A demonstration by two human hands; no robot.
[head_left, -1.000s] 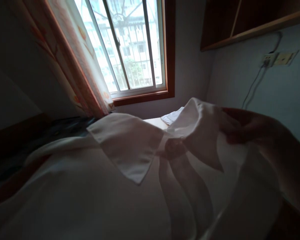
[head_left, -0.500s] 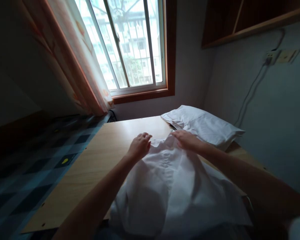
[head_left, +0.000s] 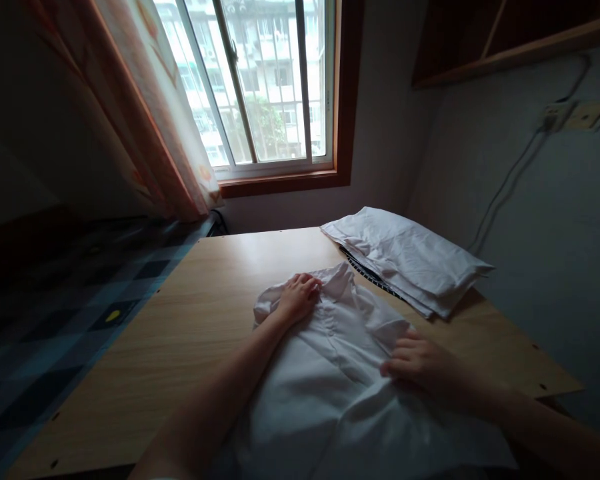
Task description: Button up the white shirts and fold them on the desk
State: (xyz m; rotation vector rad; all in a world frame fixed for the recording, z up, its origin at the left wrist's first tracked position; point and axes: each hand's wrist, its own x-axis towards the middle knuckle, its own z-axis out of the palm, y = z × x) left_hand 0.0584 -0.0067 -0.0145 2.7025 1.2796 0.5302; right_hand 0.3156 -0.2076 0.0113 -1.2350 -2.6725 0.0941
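A white shirt (head_left: 325, 387) lies over the near part of the wooden table, its collar end away from me and its lower part hanging toward my body. My left hand (head_left: 300, 297) rests palm down on the cloth just below the collar, fingers laid over the fabric. At the shirt's right side, my right hand (head_left: 415, 363) has its fingers curled on the cloth, gripping the edge; slight blur softens it. Folds run from that grip across the front. The thumb of the left hand is hidden.
A folded white cloth (head_left: 405, 253) lies on the wooden tabletop (head_left: 215, 287) at the back right, over a dark item with a patterned edge (head_left: 367, 270). A checked bedspread (head_left: 80, 367) is on the left. Beyond stand a curtain (head_left: 145, 113) and a window (head_left: 275, 87).
The collar end now lies down on the table. My left hand has come down onto the shirt; my right hand has moved from the collar down to the right side.
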